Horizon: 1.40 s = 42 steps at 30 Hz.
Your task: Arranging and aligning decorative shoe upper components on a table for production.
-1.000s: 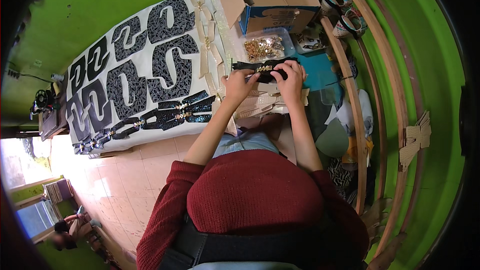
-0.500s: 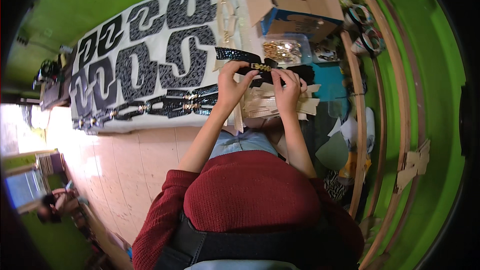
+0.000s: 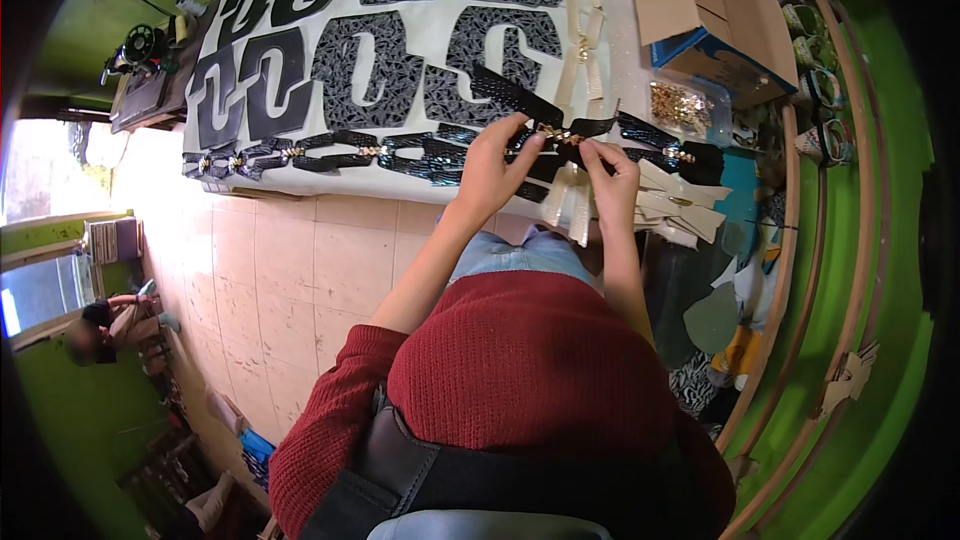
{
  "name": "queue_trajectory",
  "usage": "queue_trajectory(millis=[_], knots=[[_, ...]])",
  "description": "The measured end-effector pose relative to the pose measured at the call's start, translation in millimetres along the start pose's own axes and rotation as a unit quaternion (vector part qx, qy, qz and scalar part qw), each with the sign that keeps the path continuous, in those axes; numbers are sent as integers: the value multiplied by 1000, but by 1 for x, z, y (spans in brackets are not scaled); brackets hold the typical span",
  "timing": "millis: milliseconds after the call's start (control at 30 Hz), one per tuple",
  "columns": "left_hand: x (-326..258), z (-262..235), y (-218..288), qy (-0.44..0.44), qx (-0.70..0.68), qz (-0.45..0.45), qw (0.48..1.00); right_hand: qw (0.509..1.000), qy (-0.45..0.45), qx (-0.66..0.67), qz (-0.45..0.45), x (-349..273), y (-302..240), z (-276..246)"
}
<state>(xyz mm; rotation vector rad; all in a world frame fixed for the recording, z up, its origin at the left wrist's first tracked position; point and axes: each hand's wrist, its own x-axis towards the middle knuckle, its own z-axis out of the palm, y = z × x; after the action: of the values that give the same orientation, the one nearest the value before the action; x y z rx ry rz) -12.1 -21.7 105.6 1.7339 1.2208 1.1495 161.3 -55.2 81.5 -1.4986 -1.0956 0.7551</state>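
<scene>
Both my hands hold a glossy black strap (image 3: 512,92) with a gold chain ornament (image 3: 557,134) at its middle, above the table's near edge. My left hand (image 3: 492,168) is closed, thumb and fingers pinching it left of the ornament. My right hand (image 3: 614,180) pinches it at the ornament's right end. Another black strap piece with a gold ornament (image 3: 680,154) lies just right of my right hand. Beneath and beside that hand are cream straps (image 3: 685,202). A row of joined black straps (image 3: 330,152) runs along the near edge to the left.
Black patterned cut-out pieces (image 3: 360,70) lie on the white-covered table (image 3: 310,15). Cream straps with gold ornaments (image 3: 583,50) form a column behind my hands. At the right are a clear tray of gold pieces (image 3: 682,105), an open cardboard box (image 3: 735,35) and a wooden rail (image 3: 770,280).
My view has shifted left. My hands have carried the black strap left along the table, from above the cream pile to near the row of black straps.
</scene>
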Motion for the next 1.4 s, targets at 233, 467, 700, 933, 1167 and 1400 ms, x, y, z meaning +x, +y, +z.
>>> queue_trajectory(millis=[233, 467, 700, 933, 1167, 1400], knots=[[-7, -96, -55, 27, 70, -13, 997, 994, 34, -87, -61, -33, -9, 102], [-30, -168, -93, 21, 65, -132, 989, 970, -15, -229, -83, -64, -12, 177], [-36, -195, -127, -31, 71, -184, 980, 961, -58, -269, -10, -79, -2, 208], [-38, -201, -135, -77, 77, -135, 985, 945, -39, -322, -40, -87, 0, 213], [-38, -205, -142, -100, 177, -62, 977, 936, -32, -344, -68, -87, 0, 224], [-38, -202, -150, -146, 266, 0, 953, 932, -14, -347, -104, -87, 7, 230]])
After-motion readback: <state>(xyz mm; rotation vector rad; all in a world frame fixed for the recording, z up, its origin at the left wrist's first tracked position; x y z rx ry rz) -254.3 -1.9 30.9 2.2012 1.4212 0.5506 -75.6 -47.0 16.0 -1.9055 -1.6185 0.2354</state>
